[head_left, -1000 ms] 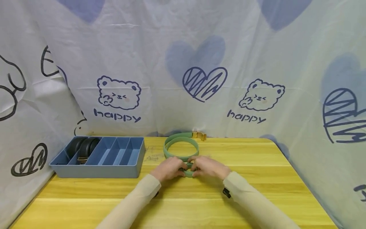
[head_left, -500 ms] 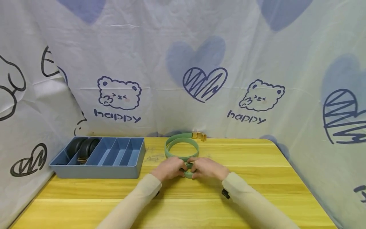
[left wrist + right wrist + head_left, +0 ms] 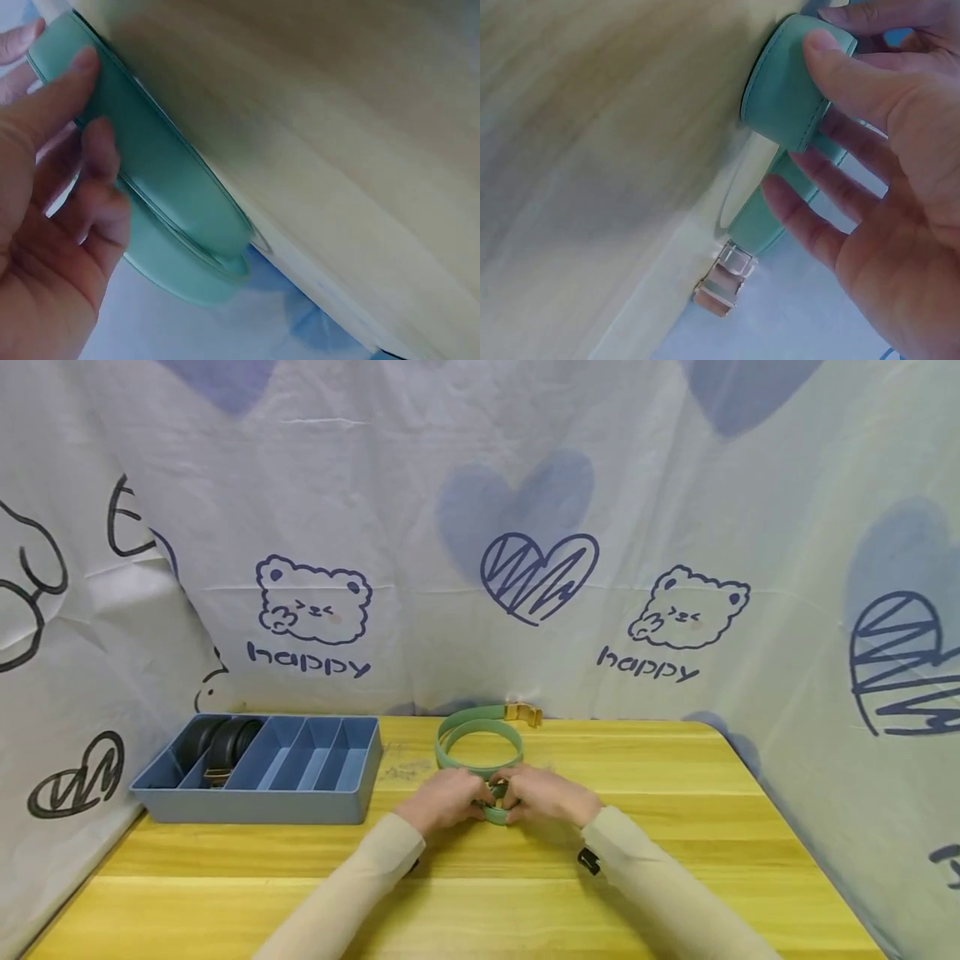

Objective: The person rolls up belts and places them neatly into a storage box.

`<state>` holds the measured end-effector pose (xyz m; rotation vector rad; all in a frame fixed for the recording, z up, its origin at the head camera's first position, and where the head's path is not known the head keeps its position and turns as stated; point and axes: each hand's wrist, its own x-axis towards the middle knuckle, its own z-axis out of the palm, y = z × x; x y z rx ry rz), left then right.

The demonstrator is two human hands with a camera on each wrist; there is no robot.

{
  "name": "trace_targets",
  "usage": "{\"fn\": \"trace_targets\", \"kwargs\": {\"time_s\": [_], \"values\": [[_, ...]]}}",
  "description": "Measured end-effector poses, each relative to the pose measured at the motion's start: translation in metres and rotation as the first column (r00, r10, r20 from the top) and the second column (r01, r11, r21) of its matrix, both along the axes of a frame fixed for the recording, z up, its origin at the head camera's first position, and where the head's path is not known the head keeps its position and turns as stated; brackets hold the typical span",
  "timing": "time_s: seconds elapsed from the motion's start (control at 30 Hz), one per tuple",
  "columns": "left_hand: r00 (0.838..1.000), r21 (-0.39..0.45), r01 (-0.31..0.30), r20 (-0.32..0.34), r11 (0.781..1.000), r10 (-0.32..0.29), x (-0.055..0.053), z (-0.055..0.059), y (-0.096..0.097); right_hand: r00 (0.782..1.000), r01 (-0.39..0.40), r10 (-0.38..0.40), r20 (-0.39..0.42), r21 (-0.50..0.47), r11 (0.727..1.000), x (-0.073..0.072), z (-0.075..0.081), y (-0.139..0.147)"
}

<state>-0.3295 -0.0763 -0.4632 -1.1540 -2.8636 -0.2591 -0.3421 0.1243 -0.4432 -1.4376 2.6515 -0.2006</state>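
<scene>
A green belt [image 3: 480,712] lies on the wooden table, standing on its edge in a large open loop, with a gold buckle [image 3: 523,713] at its far end. Its near end is wound into a small coil [image 3: 496,816] between both hands. My left hand [image 3: 446,797] pinches the coil's left side, thumb on the outer face of the strap [image 3: 142,142] and fingertips at the inside. From the right, my right hand [image 3: 547,795] grips the same coil, its thumb pressing the outer face [image 3: 784,90] while the other fingers spread beside the strap.
A blue-grey divided tray [image 3: 255,807] stands on the left of the table [image 3: 637,877]. Black coiled belts [image 3: 225,745] fill its left compartments, one showing a gold buckle. A white printed cloth [image 3: 450,643] hangs behind the table and along both sides.
The left side of the belt's large loop has shifted slightly to the right, so the loop is narrower. The fingers have moved a little at the small coil; both hands stay in place.
</scene>
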Motion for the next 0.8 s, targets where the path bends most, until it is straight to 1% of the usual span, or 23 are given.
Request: {"fn": "trace_targets", "kwargs": {"time_s": [0.1,0.2,0.27,0.33,0.43,0.5,0.6,0.73,0.8], "values": [[0.999,-0.023,-0.015,-0.029,1.0,0.014,0.001,0.002,0.005,0.999,0.032,-0.033,-0.008,-0.008,0.999,0.001,-0.001,0.002],[0.998,-0.029,-0.05,-0.031,0.998,0.049,0.003,0.004,0.01,0.995,0.082,-0.083,-0.057,-0.03,0.996,0.006,-0.004,0.001],[0.998,-0.021,-0.049,-0.045,0.999,0.048,0.004,0.003,0.01,0.991,0.08,-0.084,-0.101,-0.042,0.996,0.007,-0.007,0.0],[0.998,-0.017,-0.041,-0.048,0.999,0.04,0.005,0.002,0.009,0.991,0.051,-0.057,-0.125,-0.056,0.997,0.007,-0.009,0.002],[0.998,-0.013,-0.045,-0.054,0.999,0.045,0.003,0.0,0.005,0.993,-0.002,-0.004,-0.119,-0.051,0.999,0.004,-0.01,0.006],[0.998,-0.035,-0.042,-0.055,0.998,0.04,0.002,0.001,0.004,0.994,-0.01,0.006,-0.107,-0.036,0.999,0.003,-0.009,0.009],[0.998,-0.044,-0.039,-0.06,0.998,0.037,0.0,0.004,0.006,0.995,0.015,-0.017,-0.102,-0.028,1.0,0.004,-0.008,0.01],[0.997,-0.03,-0.022,-0.076,0.999,0.019,-0.001,0.005,0.01,0.993,0.079,-0.086,-0.081,-0.093,0.993,0.007,-0.01,0.008],[0.997,-0.012,-0.009,-0.074,1.0,0.008,-0.002,0.003,0.011,0.992,0.093,-0.103,-0.073,-0.128,0.987,0.008,-0.011,0.007]]}}
